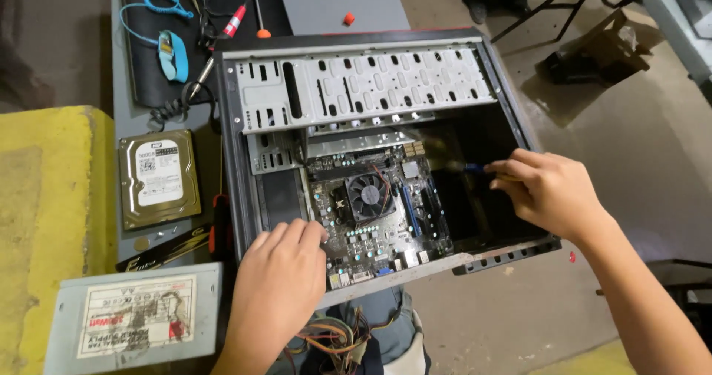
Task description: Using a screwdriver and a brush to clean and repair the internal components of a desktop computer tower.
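An open black computer case (236, 160) lies on its side with a green motherboard (386, 230) and its black cooler fan (368, 195) inside. My left hand (278, 286) rests fingers apart on the case's lower left, fingertips touching the motherboard's edge. My right hand (545, 189) reaches into the case from the right, closed on a screwdriver (478, 169) with a blue and yellow handle, whose tip points left toward the board.
A grey drive cage (356, 86) spans the case top. A bare hard drive (158, 178) and a grey power supply (133, 319) with loose coloured wires (337, 338) lie left. A blue wrist strap (170, 52) and screwdrivers (236, 20) rest on a black mat.
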